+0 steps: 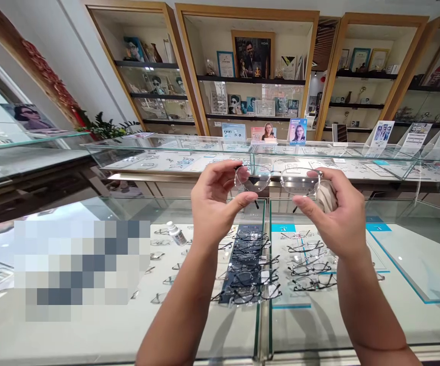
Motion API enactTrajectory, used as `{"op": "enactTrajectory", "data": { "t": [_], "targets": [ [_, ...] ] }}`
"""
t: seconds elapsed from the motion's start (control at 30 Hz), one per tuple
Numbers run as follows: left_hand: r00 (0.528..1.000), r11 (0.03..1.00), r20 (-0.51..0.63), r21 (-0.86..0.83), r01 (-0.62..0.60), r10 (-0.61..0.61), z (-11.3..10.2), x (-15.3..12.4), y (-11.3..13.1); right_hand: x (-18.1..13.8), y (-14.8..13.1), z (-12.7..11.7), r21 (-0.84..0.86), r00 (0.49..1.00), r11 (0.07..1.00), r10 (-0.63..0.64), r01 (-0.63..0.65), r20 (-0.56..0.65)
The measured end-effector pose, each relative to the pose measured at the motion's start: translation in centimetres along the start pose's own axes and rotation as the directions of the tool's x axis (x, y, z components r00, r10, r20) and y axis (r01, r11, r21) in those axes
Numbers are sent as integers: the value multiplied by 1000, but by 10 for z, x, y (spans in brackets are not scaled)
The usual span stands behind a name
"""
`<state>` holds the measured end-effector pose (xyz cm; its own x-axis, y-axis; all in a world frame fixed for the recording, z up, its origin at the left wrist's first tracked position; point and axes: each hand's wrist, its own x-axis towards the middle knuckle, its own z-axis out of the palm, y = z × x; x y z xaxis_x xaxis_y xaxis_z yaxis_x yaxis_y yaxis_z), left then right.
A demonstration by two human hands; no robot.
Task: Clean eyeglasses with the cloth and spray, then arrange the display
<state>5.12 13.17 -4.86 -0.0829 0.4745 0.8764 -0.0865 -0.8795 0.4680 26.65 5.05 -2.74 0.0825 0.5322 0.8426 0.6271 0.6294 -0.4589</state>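
Observation:
A pair of eyeglasses [257,178] with thin rims and clear lenses is held up in the air between my two hands. My left hand [217,198] grips its left side, fingers curled behind and thumb near the lower rim. On the other side my right hand [338,213] pinches the right end of the frame, with a pale crumpled cloth [325,195] tucked in its palm. The dark temple tips hang below the lenses. Beneath my hands, rows of eyeglasses [248,278] lie in the glass display case [227,345].
A small white bottle [176,234] stands on the case left of my left arm. A blurred patch [82,269] hides the area farther left. Across the aisle is another glass counter [158,145] with upright advertising cards [298,131]. Wood-framed shelves [248,79] line the back wall.

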Motion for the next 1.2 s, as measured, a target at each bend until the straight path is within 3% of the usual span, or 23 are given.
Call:
{"op": "enactTrajectory", "data": {
  "t": [0.13, 0.47, 0.73, 1.03, 1.2],
  "targets": [
    [999, 999, 51, -51, -10, 12, -6, 3, 4, 0, -1, -4, 40, 1000, 999, 9, -10, 17],
    [996, 997, 55, 28, -74, 72, -5, -4, 35, 3, -10, -27, 95, 990, 994, 45, -58, 131],
    [995, 999, 85, 12, 44, -44, -2, -8, 45, 2, -12, -23, 125, 996, 992, 22, -33, 89],
    [993, 993, 104, -98, 60, -49, -1, -8, 43, 2, -14, -21, 160, 995, 982, -102, 104, -22],
    [996, 991, 86, -128, 46, -35, 0, -8, 42, -2, -12, -18, 280, 999, 959, -41, 33, 23]
  ]
}}
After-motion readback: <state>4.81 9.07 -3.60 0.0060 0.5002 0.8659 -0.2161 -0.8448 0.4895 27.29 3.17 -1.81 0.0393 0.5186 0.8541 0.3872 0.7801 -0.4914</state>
